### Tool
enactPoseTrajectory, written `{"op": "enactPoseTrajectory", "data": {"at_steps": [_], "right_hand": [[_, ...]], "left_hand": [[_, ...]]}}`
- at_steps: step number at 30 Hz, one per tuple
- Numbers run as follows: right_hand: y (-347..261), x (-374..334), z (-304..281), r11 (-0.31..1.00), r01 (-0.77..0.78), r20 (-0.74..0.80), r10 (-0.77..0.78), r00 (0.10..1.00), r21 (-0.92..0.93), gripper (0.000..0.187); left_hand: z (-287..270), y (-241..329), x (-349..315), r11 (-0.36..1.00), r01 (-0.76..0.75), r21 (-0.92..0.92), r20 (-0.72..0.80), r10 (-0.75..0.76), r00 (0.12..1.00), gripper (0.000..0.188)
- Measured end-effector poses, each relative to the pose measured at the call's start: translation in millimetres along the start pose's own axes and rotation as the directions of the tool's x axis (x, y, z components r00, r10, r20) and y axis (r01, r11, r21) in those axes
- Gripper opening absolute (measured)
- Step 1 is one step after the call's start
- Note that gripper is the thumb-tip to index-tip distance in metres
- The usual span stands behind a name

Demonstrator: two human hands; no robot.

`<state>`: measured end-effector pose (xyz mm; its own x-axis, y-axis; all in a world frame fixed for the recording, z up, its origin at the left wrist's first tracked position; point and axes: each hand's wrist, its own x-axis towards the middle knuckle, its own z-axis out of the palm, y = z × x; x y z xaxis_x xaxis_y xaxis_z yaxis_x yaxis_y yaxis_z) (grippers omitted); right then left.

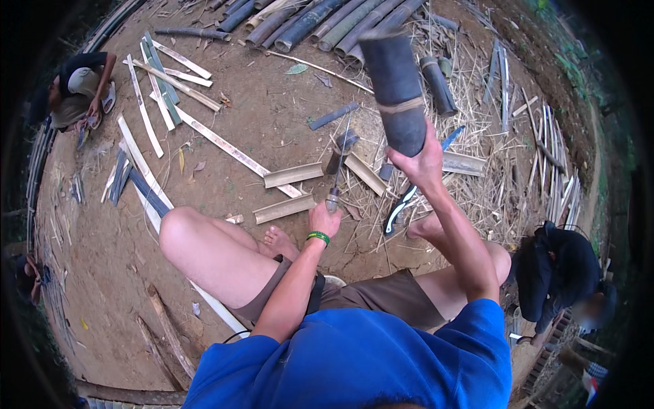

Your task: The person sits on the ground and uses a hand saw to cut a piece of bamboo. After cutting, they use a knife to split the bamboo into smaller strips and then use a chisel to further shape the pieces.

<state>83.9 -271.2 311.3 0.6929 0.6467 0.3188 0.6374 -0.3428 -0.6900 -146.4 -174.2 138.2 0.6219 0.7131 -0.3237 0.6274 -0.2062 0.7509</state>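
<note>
My right hand [421, 160] grips the lower end of a thick dark bamboo section [400, 123], raised and tilted, with a pale band around it. My left hand [325, 219], with a green wristband, is closed around the handle of a knife [343, 158]. Its thin blade points away from me and crosses a short dark bamboo piece [336, 162] on the ground; whether blade and bamboo touch I cannot tell. Beside that piece lie split bamboo halves [293, 175] [366, 174]. Near my right foot rests a tool with a curved black-and-white handle [400, 210].
Long bamboo poles [310, 27] are stacked at the far side. Pale split strips [225, 146] lie to the left, and shavings [470, 198] cover the ground on the right. One person [85, 88] crouches at far left, another [562, 269] at right.
</note>
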Motion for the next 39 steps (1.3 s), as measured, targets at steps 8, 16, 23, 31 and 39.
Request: {"op": "enactPoseTrajectory", "data": {"at_steps": [8, 16, 23, 31, 39], "right_hand": [[75, -50, 35, 0.972, -0.187, 0.155, 0.208, 0.966, -0.139, 0.091], [130, -23, 40, 0.882, -0.358, 0.034, 0.386, 0.922, -0.307, 0.085], [102, -4, 49, 0.978, -0.028, 0.015, 0.032, 0.999, -0.207, 0.095], [128, -5, 50, 0.852, 0.062, 0.397, 0.176, 0.901, -0.519, 0.101], [170, -37, 96, 0.860, -0.380, 0.059, 0.423, 0.904, -0.340, 0.099]], "left_hand": [[11, -7, -9, 0.997, 0.039, 0.061, -0.065, -0.035, 0.997, 0.036], [20, -10, -7, 0.999, 0.007, 0.054, -0.068, -0.003, 0.998, 0.034], [19, -31, 3, 0.999, 0.012, 0.035, -0.020, -0.012, 1.000, 0.039], [44, -62, 9, 0.984, 0.156, 0.091, 0.084, -0.164, 0.983, 0.039], [61, -85, 21, 0.964, 0.234, 0.126, 0.074, -0.244, 0.967, 0.040]]}}
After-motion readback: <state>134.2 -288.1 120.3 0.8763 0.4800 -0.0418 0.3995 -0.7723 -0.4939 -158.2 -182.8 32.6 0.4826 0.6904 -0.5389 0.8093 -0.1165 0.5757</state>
